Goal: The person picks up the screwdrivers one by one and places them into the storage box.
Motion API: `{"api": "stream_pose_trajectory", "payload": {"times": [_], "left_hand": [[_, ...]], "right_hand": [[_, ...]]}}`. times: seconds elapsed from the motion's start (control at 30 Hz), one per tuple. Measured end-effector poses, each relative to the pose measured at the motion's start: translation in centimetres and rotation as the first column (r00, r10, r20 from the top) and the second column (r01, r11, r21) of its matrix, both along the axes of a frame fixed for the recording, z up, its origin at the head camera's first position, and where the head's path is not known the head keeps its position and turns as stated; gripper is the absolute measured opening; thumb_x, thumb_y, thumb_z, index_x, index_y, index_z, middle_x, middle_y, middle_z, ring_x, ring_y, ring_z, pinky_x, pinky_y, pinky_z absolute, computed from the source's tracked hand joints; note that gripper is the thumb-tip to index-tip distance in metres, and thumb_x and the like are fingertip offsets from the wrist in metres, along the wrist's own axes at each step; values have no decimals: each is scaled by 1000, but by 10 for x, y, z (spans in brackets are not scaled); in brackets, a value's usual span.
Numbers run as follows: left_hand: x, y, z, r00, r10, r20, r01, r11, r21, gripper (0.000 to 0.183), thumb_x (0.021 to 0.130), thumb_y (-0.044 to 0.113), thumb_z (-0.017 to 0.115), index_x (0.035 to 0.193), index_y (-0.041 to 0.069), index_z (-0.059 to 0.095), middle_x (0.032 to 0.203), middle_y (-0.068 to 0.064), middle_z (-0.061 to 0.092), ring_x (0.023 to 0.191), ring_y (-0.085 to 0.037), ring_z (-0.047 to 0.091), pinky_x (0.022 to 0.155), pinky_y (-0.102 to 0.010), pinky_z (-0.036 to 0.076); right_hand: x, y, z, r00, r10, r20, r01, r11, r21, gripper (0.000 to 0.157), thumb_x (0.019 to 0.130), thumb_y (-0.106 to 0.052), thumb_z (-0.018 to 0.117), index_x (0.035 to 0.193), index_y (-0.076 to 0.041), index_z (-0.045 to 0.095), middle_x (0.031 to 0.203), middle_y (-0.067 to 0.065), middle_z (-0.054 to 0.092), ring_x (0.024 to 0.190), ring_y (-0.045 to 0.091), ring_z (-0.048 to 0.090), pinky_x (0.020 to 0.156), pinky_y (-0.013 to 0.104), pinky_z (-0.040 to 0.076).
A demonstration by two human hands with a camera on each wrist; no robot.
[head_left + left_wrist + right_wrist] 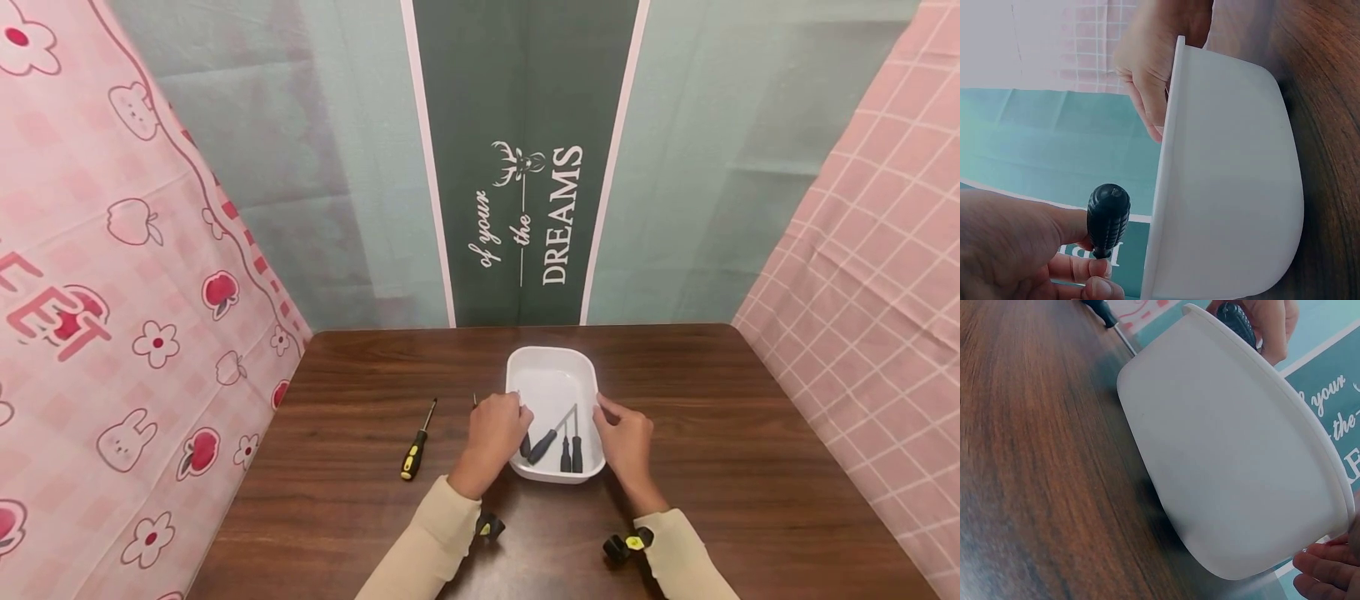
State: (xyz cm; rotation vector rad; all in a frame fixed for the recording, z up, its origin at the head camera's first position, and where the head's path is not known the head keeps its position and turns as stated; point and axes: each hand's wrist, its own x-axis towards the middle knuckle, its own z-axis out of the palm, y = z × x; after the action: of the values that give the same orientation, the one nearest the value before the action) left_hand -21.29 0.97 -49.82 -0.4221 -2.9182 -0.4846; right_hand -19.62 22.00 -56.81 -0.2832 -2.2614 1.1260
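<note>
A white plastic tray (551,379) stands on the table with three dark-handled screwdrivers (566,456) lying inside it. Over its left rim, my left hand (495,425) pinches another screwdriver (1109,219) by its black ribbed handle, between thumb and fingers. Most of that screwdriver's shaft is hidden behind the fingers. On the opposite side my right hand (626,437) grips the tray's right rim, fingers against the outer wall, as the right wrist view also shows.
A black and yellow screwdriver (412,457) lies on the brown wooden table (337,517), left of the tray. Beside my left hand a thin metal tip (475,400) pokes out, its remainder covered. Patterned cloths hang behind and on both sides.
</note>
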Motion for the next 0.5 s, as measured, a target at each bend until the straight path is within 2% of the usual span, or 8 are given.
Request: {"api": "stream_pose_trajectory", "payload": {"times": [0.5], "left_hand": [[0,6,-5,1000,-13,-29,12,999,-32,23,96,26,63,78,13,69,54,2,46,50,-13,44,46,-28,35]], "right_hand": [[3,-2,-3,1000,-3,-7,2,1000,-7,22,87,-6,76,108,-3,77,103,20,72,100,38,71,80,52,54]]}}
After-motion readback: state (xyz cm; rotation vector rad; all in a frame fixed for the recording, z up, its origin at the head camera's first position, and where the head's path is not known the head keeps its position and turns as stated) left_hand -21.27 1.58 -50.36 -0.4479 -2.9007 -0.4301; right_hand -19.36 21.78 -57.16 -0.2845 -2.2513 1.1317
